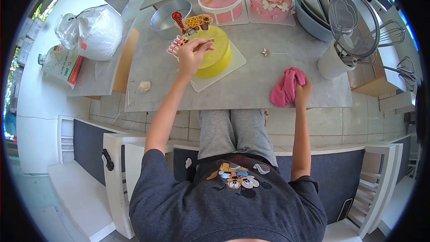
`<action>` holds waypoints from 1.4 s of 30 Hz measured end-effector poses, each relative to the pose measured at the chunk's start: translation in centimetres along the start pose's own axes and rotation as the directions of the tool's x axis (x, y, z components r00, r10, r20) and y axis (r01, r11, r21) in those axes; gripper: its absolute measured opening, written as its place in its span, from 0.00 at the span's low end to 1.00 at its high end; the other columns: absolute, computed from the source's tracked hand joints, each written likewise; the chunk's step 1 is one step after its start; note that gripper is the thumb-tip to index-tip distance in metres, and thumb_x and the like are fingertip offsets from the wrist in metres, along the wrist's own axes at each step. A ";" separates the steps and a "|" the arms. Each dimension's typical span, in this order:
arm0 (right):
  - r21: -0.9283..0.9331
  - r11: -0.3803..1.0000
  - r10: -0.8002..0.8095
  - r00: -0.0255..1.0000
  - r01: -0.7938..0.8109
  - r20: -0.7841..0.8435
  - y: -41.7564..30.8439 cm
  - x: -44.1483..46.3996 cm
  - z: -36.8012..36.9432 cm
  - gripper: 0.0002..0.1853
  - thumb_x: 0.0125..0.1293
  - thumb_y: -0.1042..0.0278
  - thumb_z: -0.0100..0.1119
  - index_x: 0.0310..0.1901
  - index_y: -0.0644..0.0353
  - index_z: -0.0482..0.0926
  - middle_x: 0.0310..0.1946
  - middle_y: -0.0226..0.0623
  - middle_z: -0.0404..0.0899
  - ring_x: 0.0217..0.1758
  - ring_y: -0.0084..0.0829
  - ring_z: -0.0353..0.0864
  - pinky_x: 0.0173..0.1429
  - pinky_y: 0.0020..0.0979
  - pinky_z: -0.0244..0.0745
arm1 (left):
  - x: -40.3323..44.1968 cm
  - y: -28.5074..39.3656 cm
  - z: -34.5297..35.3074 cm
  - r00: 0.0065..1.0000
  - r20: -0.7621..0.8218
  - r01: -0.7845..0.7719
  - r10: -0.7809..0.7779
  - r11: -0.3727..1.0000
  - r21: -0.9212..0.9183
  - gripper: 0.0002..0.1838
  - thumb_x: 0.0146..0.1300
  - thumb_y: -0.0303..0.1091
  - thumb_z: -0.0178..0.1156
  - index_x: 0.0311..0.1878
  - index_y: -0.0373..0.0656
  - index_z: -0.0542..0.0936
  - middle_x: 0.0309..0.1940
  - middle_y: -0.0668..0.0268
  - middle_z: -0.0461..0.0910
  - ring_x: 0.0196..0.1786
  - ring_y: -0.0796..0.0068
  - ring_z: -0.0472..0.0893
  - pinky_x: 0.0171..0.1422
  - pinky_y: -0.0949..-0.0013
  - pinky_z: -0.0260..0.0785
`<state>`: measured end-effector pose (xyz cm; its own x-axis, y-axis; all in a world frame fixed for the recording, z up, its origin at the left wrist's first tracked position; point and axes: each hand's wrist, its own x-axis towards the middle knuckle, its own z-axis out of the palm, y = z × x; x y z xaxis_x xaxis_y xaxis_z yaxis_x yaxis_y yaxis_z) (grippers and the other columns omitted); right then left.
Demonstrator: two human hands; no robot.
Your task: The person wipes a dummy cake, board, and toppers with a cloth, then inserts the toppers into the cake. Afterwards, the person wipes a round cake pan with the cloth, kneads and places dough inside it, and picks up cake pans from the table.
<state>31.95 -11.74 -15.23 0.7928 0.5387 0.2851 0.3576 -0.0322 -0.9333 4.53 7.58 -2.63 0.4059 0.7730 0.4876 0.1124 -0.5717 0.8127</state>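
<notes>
A round yellow cake (219, 56) stands on a white square board (236, 59), with printed toppers (198, 22) at its back left. Over the cake's top, my left hand (192, 56) is closed in a pinch; whatever lies between its fingertips is too small to name. My right hand (303, 91) grips a crumpled pink cloth (285, 88) near the table's front edge. Between the cake and the utensils lies a gold star (266, 52) on a thin white stick.
Two pink cakes (220, 3) (270, 4) and a round metal pan (169, 17) stand behind. Stacked bowls (309, 9) and a white utensil container (330, 65) are at right. At left are plastic bags (102, 33) and a small whitish lump (144, 86).
</notes>
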 end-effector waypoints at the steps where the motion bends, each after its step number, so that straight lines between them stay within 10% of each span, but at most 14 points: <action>1: 0.014 1.000 -0.013 1.000 0.013 0.000 0.2 0.1 0.0 0.13 0.51 0.73 0.51 0.38 0.67 0.77 0.30 0.46 0.79 0.34 0.33 0.78 0.40 0.30 0.69 | 0.0 0.0 0.1 1.000 -0.003 -0.002 0.002 1.000 -0.004 0.04 0.54 0.24 0.59 0.31 0.33 0.79 0.25 0.65 0.81 0.30 0.77 0.81 0.33 0.78 0.70; 13: 0.001 0.999 -0.035 0.999 0.035 -0.023 0.5 0.1 0.1 0.13 0.50 0.74 0.51 0.38 0.67 0.77 0.31 0.46 0.79 0.34 0.35 0.78 0.41 0.31 0.69 | 5.5 -2.4 -0.4 0.993 0.069 0.092 -0.092 0.996 0.002 0.06 0.56 0.29 0.59 0.34 0.37 0.80 0.26 0.65 0.81 0.29 0.80 0.80 0.34 0.80 0.69; 18: 0.031 0.999 -0.022 1.000 0.022 -0.022 -0.2 0.0 0.1 0.13 0.50 0.74 0.51 0.38 0.67 0.77 0.30 0.46 0.79 0.34 0.34 0.78 0.41 0.31 0.69 | 6.7 -3.4 -0.8 0.845 0.469 0.116 -0.257 0.944 0.308 0.10 0.54 0.31 0.60 0.36 0.35 0.79 0.29 0.65 0.81 0.34 0.78 0.80 0.41 0.76 0.69; 25: 0.015 1.000 -0.024 1.000 0.024 0.001 -0.5 0.0 0.0 0.12 0.51 0.73 0.51 0.38 0.68 0.77 0.30 0.45 0.79 0.34 0.31 0.77 0.41 0.30 0.69 | 6.6 -3.0 -0.7 0.803 0.501 0.115 -0.322 0.910 0.399 0.15 0.48 0.34 0.64 0.39 0.37 0.79 0.34 0.64 0.80 0.41 0.73 0.78 0.47 0.71 0.68; 27: 0.029 0.999 -0.023 1.000 0.023 -0.001 -0.5 -0.1 0.0 0.12 0.51 0.73 0.51 0.37 0.68 0.77 0.30 0.45 0.79 0.34 0.31 0.77 0.40 0.30 0.69 | 6.2 -2.5 0.1 0.903 0.424 -0.298 0.076 0.820 0.489 0.17 0.46 0.34 0.65 0.41 0.39 0.78 0.40 0.61 0.77 0.47 0.67 0.76 0.52 0.68 0.66; 32: 0.026 1.000 0.007 1.000 -0.006 -0.012 -1.3 -0.1 0.0 0.12 0.52 0.74 0.52 0.38 0.69 0.76 0.31 0.40 0.79 0.35 0.28 0.75 0.43 0.27 0.68 | 5.5 0.1 9.2 0.878 0.451 -0.291 0.159 0.927 0.239 0.19 0.47 0.37 0.65 0.43 0.41 0.76 0.46 0.57 0.73 0.51 0.61 0.72 0.57 0.63 0.62; 37: 0.191 0.974 -0.025 0.889 0.125 -0.456 -2.7 -0.5 0.7 0.17 0.48 0.78 0.58 0.42 0.67 0.70 0.33 0.40 0.72 0.40 0.32 0.71 0.42 0.30 0.67 | 3.1 -6.9 19.1 0.863 0.504 -0.222 -0.035 0.869 0.441 0.17 0.49 0.38 0.62 0.42 0.41 0.75 0.44 0.54 0.71 0.53 0.54 0.66 0.57 0.60 0.60; 42: -0.311 0.850 -0.514 0.797 0.425 -0.317 -2.5 -1.0 0.1 0.10 0.46 0.81 0.57 0.34 0.63 0.75 0.34 0.38 0.70 0.40 0.36 0.69 0.44 0.33 0.66 | 2.0 -7.9 20.0 0.929 0.353 -0.091 -0.112 0.856 0.510 0.16 0.46 0.38 0.64 0.38 0.43 0.76 0.45 0.54 0.70 0.52 0.54 0.64 0.57 0.59 0.58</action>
<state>30.23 -12.08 -13.18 0.6044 0.1789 0.7763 0.7943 -0.0602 -0.6046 22.56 8.15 -14.48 0.6849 0.6847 0.2491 0.5215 -0.6994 0.4887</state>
